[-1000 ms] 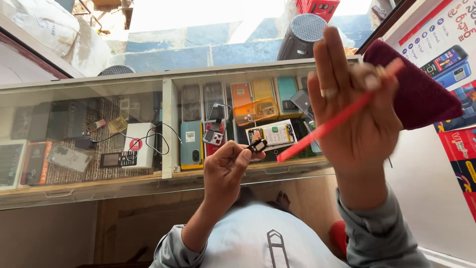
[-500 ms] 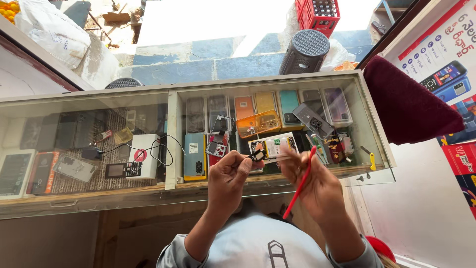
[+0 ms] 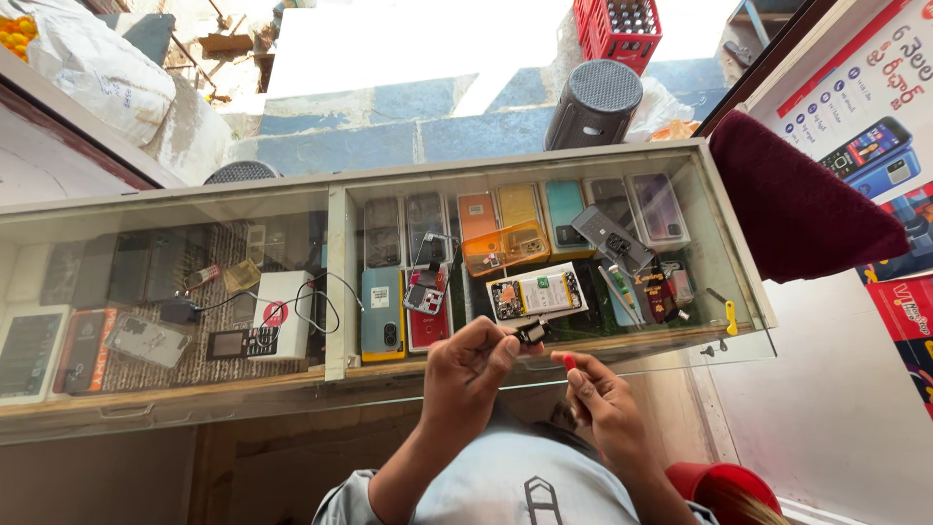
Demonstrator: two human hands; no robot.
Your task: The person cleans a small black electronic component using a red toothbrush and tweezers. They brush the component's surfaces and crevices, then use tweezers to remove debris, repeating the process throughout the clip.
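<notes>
The left hand (image 3: 471,365) pinches a small dark component (image 3: 531,333) between its fingertips, held just above the near edge of the glass desk (image 3: 292,384). Just beside it, the right hand (image 3: 603,403) closes on a red tool (image 3: 569,361) whose tip nearly touches the part. A loose pinch could likely drop the piece. Just beyond the hands, an opened phone (image 3: 536,295) lies on the glass.
</notes>
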